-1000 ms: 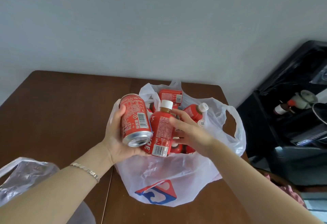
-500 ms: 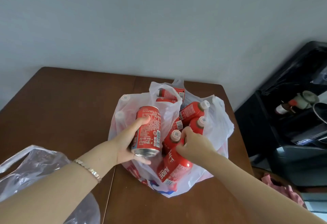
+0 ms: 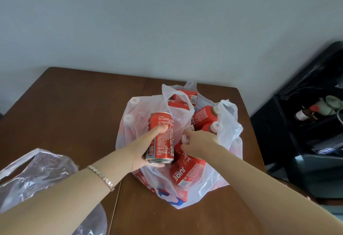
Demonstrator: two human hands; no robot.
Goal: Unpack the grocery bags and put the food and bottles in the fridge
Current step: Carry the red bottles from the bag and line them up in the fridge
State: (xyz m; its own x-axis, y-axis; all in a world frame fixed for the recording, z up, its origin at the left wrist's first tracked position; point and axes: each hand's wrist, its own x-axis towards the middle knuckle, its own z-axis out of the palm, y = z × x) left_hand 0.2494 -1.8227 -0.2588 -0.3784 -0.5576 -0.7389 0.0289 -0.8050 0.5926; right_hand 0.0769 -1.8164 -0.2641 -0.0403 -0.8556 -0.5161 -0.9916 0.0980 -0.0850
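Broadly, a pale wall [image 3: 167,21] stands behind the white grocery bag [image 3: 213,184]; the brown table [image 3: 74,114] carries that bag and spreads well to the left of it; a black shelf unit [image 3: 297,151] stands off the table to the right of the bag, with a brown bottle [image 3: 303,114] in it; a crumpled clear plastic bag [image 3: 37,175] sits on the table well to the left of the white bag and nearer the person. The white bag gapes open at the top, its handles loose, a red and blue logo on its near side; both forearms reach to it from the near edge; the left hand [image 3: 143,153] is wrapped round a red cola can [image 3: 162,138], thumb across the label, holding it upright over the bag's left half; the right hand [image 3: 200,145] is at the bag's mouth, its fingers curled round the neck of a red juice bottle [image 3: 185,171], which lies tilted with its base toward the bag's near side and its pale cap beside the can; two more red bottles [image 3: 203,117] with pale caps lie in the bag's right far part; red cartons [image 3: 185,93] lie at its far end, partly under a handle; a thin metal bracelet [image 3: 102,177] circles the left wrist, left of the bag.
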